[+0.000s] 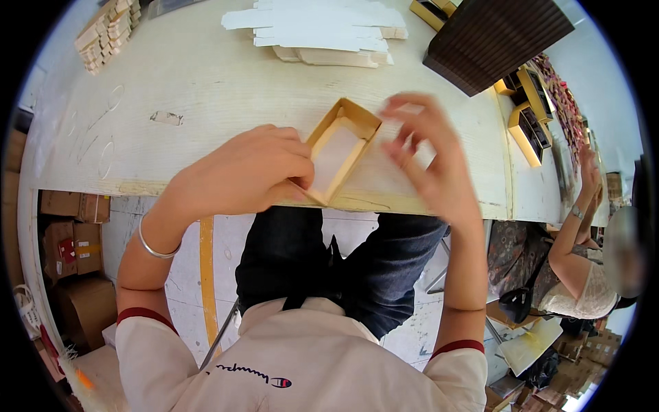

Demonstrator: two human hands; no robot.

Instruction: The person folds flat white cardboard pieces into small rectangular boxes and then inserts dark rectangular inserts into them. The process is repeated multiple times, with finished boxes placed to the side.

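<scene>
A small open box (360, 117), gold on its walls and white on its inner floor, stands slantwise near the front edge of the table. My left hand (250, 170) is closed on its near left wall, with fingertips curled over into the box. Just right of the box, my right hand (429, 147) is raised and slightly smeared by motion. Its fingers are spread and nothing shows between them. Beyond the box lies a stack of flat white card blanks (316, 29).
At the far right stands a tall dark brown stack (498, 41), with gold boxes with dark insides (528, 134) beside it. Small pale folded pieces (108, 34) are piled far left. Another person (580, 275) sits at the right. Cardboard cartons (75, 254) fill shelves under the table's left end.
</scene>
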